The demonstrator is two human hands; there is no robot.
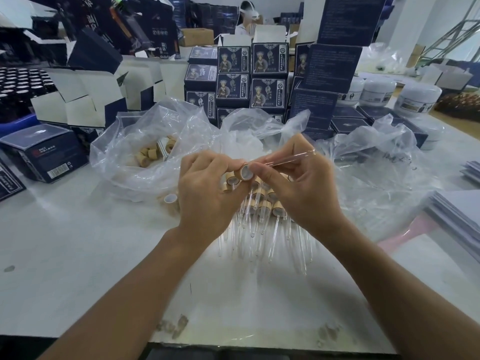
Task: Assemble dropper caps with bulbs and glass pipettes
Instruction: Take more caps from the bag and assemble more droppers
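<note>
Left hand (205, 188) grips one cap (243, 172); right hand (298, 183) one pipette (291, 157).

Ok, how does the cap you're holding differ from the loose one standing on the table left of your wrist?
The held cap is pinched in the left hand, tipped sideways; the loose cap stands on the table, opening up. The right hand holds a glass pipette close to the held cap; nothing is near the loose cap. Both look tan with pale insides.
</note>
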